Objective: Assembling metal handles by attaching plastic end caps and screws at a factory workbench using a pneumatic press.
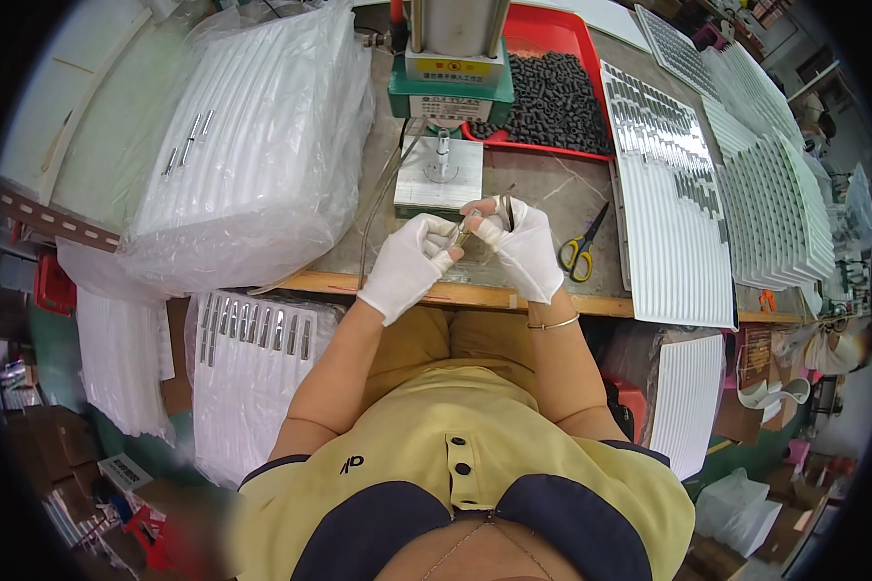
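My left hand (409,263), in a white glove with bare fingertips, is closed in a pinch on a small shiny metal tube (464,232). Wrapped fingers and a bare thumb of my right hand (526,250) meet it at the same tube, also closed. A thin dark metal tool (511,211) sticks up from the right hand's fingers; its kind is unclear. Both hands are just in front of the metal base plate (419,184) of a green bench press (452,97). A short upright metal pin (443,145) stands on that plate.
Scissors (578,254) with yellow-black handles lie right of my hands. Behind them, a red tray (591,116) holds many black plastic pieces. A white ribbed tray (673,252) carries rows of metal tubes. Plastic-wrapped white trays (262,126) stand at the left; more stacks (780,213) rise at right.
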The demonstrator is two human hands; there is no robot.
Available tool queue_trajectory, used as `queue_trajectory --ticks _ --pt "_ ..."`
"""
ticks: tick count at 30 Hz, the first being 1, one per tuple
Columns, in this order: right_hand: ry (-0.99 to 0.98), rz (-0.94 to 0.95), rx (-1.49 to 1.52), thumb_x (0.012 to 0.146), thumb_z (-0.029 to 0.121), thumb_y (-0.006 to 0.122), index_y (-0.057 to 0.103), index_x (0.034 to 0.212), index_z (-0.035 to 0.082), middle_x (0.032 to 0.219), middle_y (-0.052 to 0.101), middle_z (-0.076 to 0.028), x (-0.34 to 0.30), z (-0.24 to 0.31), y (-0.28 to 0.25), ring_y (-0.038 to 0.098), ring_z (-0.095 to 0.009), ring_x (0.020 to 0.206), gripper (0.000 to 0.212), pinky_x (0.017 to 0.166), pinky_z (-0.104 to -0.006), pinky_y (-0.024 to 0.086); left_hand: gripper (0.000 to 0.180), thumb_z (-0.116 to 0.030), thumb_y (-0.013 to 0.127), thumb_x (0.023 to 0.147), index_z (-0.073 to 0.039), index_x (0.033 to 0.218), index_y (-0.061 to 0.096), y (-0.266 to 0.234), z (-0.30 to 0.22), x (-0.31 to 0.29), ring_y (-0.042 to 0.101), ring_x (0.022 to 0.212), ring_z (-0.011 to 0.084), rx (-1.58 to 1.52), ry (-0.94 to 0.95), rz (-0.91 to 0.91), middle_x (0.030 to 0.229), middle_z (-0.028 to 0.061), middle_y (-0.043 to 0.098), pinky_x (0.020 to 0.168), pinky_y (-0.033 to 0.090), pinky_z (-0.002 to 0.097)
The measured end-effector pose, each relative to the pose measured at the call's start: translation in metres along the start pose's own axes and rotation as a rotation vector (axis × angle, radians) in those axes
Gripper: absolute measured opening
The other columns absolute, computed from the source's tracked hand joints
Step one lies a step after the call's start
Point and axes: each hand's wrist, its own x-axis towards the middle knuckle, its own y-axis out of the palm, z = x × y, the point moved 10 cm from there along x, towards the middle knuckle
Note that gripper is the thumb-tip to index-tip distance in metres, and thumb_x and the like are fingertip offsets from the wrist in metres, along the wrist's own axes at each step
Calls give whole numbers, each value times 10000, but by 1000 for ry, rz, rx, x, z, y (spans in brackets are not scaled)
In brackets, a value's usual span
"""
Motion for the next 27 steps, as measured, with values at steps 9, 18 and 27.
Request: queue_trajectory --ticks 9,18,27 --pt "18 -161 217 926 265 566 648 998 17 781 601 23 -18 -14 -27 528 -59 673 271 597 -205 423 276 -176 680 833 -29 1034 561 20 13 -7 580 662 111 -257 -82 48 874 70 637 608 490 241" --pt "250 86 858 972 489 344 561 951 -16 501 316 32 -6 -31 20 240 -74 366 550 350 -234 179 208 -176 626 883 -50 1000 509 78 48 -20 548 678 79 -760 -325 420 870 50 591 569 456 199" --pt "106 -381 -61 936 341 528 614 746 13 547 489 12 44 -10 -94 433 -87 438 389 407 -248 345 523 -110 606 848 -18 1297 354 17 -5 -42 610 791 181 -522 -220 335 877 112 604 658 500 298"
